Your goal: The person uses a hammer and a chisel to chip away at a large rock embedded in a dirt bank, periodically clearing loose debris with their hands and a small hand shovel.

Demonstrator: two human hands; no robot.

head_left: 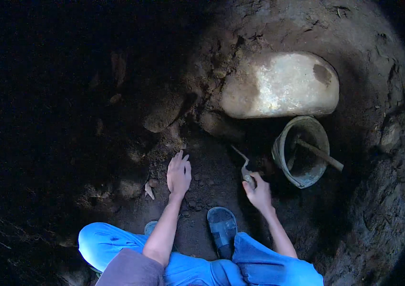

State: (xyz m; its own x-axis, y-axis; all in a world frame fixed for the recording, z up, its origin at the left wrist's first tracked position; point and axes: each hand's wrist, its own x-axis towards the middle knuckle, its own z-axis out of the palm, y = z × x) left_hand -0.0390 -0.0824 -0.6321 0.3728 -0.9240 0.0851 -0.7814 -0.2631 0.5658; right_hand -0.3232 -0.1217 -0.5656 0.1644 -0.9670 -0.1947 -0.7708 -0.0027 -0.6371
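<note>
My right hand [258,192] is wrapped round the handle of a trowel [245,168], whose cranked neck and thin blade, seen nearly edge-on, point forward and left over the dark soil. Fingers stretched forward, my left hand [179,174] lies on or just above the loose dirt beside a clump of earth and stones; it holds nothing. Right of the trowel a dirty bucket [280,148] leans on its side, mouth tilted toward me. A wooden-handled tool [324,155] rests in it, its head hidden in shadow.
A large pale rounded container or block [292,83], soil-smeared, sits behind the bucket. Rough earth wall [379,124] curves round the right side. A rock [163,117] and rubble lie left of centre; a pale shard [149,190] is near my left wrist. My sandal [222,226] is close by. The far left is dark.
</note>
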